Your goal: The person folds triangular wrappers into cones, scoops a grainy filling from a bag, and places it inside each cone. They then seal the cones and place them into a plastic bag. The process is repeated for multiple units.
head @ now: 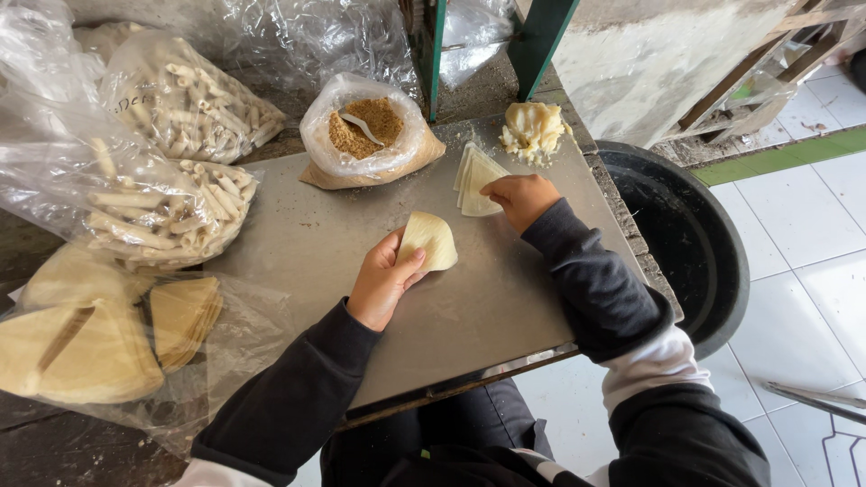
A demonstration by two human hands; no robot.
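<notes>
Left hand: fingers pinched on a pale triangular pastry sheet. Right hand: fingertips curled down, touching the stack of pale triangular sheets beneath them.

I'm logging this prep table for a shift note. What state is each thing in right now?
Left hand: holding one wrapper sheet.
Right hand: resting on the wrapper stack.
Crumb bag: open, spoon inside.
Dough lump: uncovered on the table.
Bags of rolled pieces: full.
Black tub: looks empty.
</notes>
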